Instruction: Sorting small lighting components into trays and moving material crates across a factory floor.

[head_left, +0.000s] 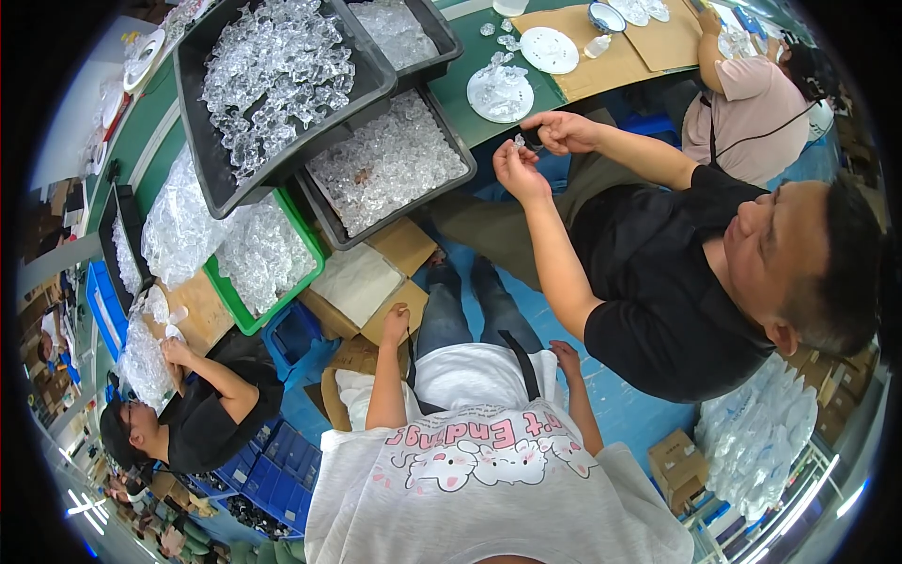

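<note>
My left hand (397,322) hangs beside my left thigh, its fingers curled in, with nothing visible in it. It is nearest to an open cardboard box (399,246) holding a white sheet or bag. Down at my right side is my right hand (564,357), small in view; how its fingers lie cannot be made out. Neither hand touches the clear plastic parts. To my right a co-worker in black holds a small clear piece (519,141) in one hand and points at it with the other.
Grey bins (221,202) of clear plastic parts stand on the green table, with a green crate (249,324) at left. White plates (550,51) lie farther right. A blue stool (296,338) stands at left. Other people sit left and far right. Bagged parts (756,432) are piled behind at right.
</note>
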`<action>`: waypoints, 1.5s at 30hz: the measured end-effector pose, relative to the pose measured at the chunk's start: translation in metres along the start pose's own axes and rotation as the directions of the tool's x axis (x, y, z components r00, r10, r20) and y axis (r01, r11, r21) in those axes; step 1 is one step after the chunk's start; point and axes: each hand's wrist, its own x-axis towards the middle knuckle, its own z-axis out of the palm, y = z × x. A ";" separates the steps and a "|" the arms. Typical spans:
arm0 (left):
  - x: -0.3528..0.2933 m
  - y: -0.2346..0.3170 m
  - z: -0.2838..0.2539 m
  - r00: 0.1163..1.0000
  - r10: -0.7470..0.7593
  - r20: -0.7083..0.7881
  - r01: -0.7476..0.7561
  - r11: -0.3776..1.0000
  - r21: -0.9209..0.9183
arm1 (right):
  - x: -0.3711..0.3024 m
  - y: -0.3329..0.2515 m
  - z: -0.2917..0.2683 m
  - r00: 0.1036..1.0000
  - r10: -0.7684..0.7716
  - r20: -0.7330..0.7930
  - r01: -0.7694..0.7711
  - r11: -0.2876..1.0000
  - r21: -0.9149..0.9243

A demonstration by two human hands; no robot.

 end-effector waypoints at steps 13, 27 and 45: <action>0.006 -0.011 0.002 1.000 -0.012 0.019 0.012 1.000 -0.010 | 0.000 0.004 0.001 1.000 -0.002 -0.008 0.002 1.000 0.010; -0.002 0.016 -0.006 1.000 0.000 0.031 -0.001 0.999 0.035 | -0.001 0.011 0.004 1.000 -0.009 -0.007 0.010 1.000 0.027; -0.001 0.258 -0.104 0.437 0.842 -0.315 -0.670 0.539 0.510 | -0.009 0.049 0.023 0.998 0.006 -0.066 0.001 0.996 0.094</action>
